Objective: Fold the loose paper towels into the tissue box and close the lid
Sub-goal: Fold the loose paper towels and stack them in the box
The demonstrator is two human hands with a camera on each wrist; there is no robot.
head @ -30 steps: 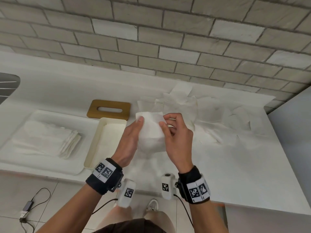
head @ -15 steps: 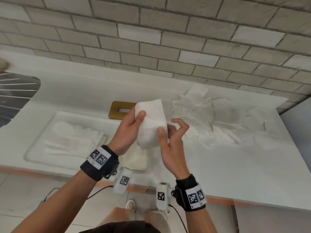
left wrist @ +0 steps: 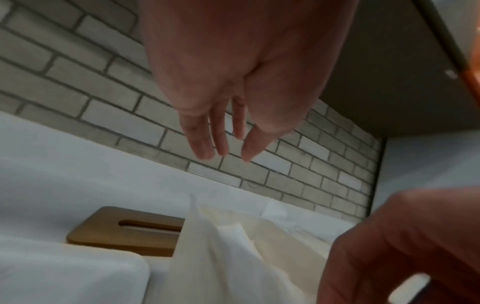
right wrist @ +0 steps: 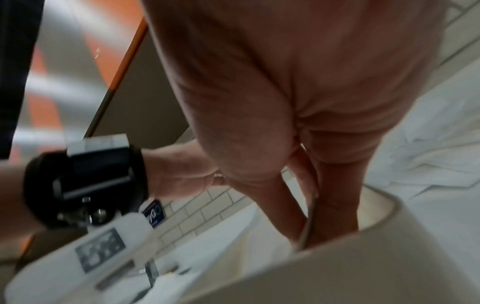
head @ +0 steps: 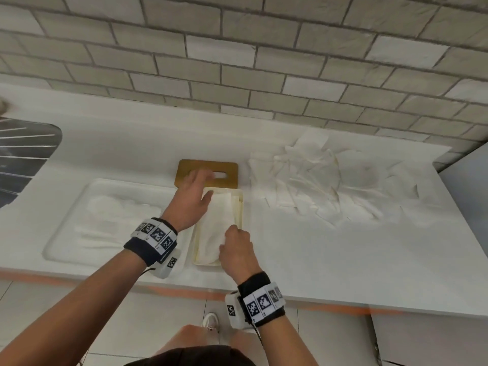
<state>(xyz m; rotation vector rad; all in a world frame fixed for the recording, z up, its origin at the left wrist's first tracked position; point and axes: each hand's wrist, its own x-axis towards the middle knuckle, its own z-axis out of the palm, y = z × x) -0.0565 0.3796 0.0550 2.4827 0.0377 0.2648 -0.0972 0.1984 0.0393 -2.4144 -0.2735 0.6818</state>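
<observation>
A: Over the box's far left corner, the left hand hovers spread, holding nothing; the lid lies just behind it

B: Towel lies lengthwise inside, near end pinched by the right hand; the loose pile sits right, nearer that hand

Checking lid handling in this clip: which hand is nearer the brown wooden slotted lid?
Left. The left hand reaches over the brown wooden slotted lid, its fingers overlapping it. The right hand is nearer the person, at the cream tissue box.
</observation>
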